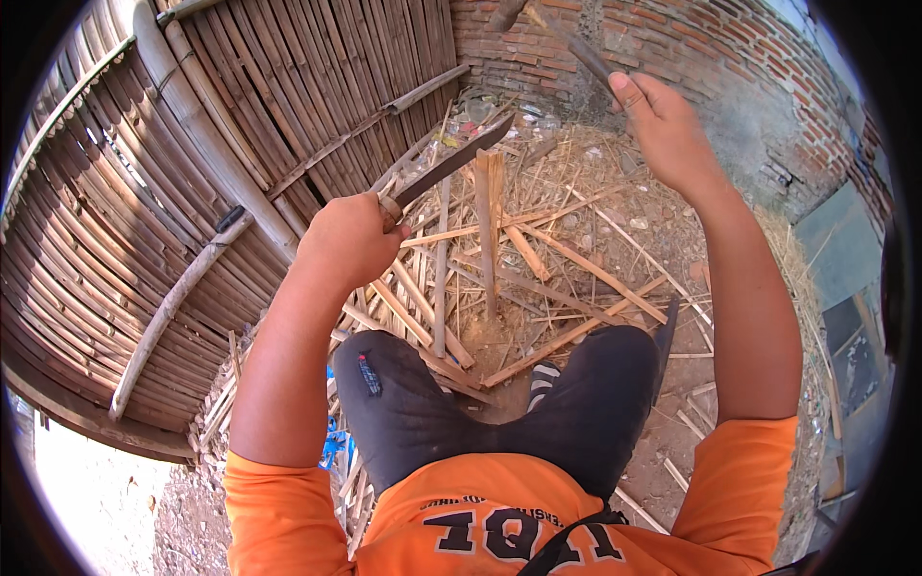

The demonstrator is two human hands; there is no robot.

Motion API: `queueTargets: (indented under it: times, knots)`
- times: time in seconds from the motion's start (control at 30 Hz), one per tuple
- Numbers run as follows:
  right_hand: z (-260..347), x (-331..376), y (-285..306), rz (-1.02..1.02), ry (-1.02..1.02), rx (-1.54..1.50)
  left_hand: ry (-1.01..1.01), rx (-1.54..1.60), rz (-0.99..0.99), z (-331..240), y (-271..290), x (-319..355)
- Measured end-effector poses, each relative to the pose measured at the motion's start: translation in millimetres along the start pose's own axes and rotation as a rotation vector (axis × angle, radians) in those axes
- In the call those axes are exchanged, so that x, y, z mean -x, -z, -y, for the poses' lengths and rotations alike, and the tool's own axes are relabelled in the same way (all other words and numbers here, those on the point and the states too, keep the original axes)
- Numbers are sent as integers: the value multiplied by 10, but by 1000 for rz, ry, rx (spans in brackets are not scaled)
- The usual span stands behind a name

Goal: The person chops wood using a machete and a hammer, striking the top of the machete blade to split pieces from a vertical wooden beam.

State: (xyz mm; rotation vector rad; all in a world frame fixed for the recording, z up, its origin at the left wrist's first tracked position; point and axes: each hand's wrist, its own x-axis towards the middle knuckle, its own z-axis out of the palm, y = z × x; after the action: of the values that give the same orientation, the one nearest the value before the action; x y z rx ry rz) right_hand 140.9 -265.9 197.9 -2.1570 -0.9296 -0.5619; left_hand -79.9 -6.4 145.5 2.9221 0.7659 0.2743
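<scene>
My left hand [355, 238] is closed round the handle of a machete [453, 171], its long dark blade pointing up and to the right. Just below the blade's outer half stands an upright piece of wood [488, 221], with a split-looking, lighter right side. Whether the blade touches its top I cannot tell. My right hand [661, 130], raised at the upper right, grips the handle of a hammer [584, 56]. The hammer's head is near the top edge, partly cut off and blurred, above the blade and apart from it.
Split wooden sticks [586, 264] lie scattered across the dirt ground around the upright piece. A bamboo wall [230, 125] rises on the left, a brick wall [691, 58] behind. Beside my right knee is a dark flat strip [665, 348]. Grey panels [845, 250] lean at far right.
</scene>
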Motion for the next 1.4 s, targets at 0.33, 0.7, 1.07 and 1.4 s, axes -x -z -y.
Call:
queueTargets:
  times: [0.33,0.7,1.07,1.4]
  knots:
    - [-126,184,-300,205,-11,127,7,19,12,-25,-2,-7]
    - [-214,351,-479,287,-37,166,22,11,38,18,-36,-29]
    - [-162,310,-442,215,2,101,8,22,29,45,-118,-44]
    - [-163,148,-91,80,-196,-161,27,29,34,45,-200,-53]
